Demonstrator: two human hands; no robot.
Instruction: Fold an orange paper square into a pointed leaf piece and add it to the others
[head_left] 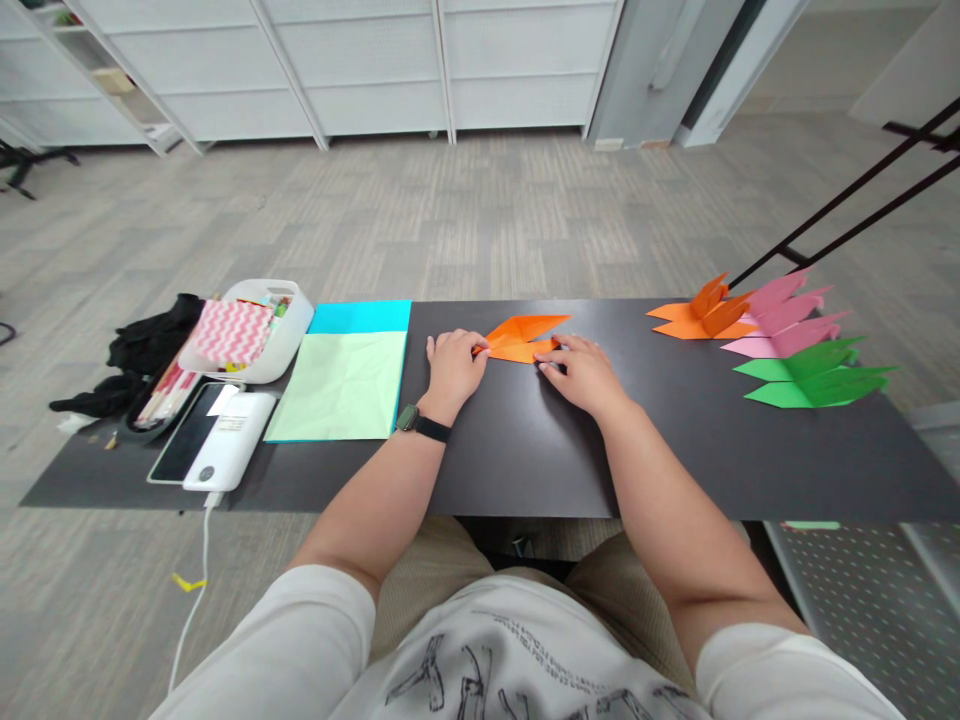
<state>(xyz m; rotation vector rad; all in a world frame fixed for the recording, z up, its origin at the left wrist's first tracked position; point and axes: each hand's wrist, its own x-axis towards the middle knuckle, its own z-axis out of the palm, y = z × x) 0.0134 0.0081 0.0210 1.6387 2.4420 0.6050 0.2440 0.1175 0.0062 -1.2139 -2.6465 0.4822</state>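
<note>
A folded piece of orange origami paper point(517, 342) lies on the dark table between my hands, one flap pointing up and to the right. My left hand point(456, 368) pinches its left end, fingers closed on the paper. At its right end, the fingers of my right hand point(583, 372) grip the lower edge near a corner. The fingertips partly hide both ends of the paper. To the left of my left hand lies a stack of light green paper point(341, 385) with blue paper point(360, 317) showing behind it.
Folded orange point(705, 312), pink point(787, 312) and green point(814, 375) paper figures stand on the table's right side. At left are a white basket point(300, 320), black cloth point(154, 335), a phone point(187, 435) and a white power bank point(229, 440) with a cable point(196, 610).
</note>
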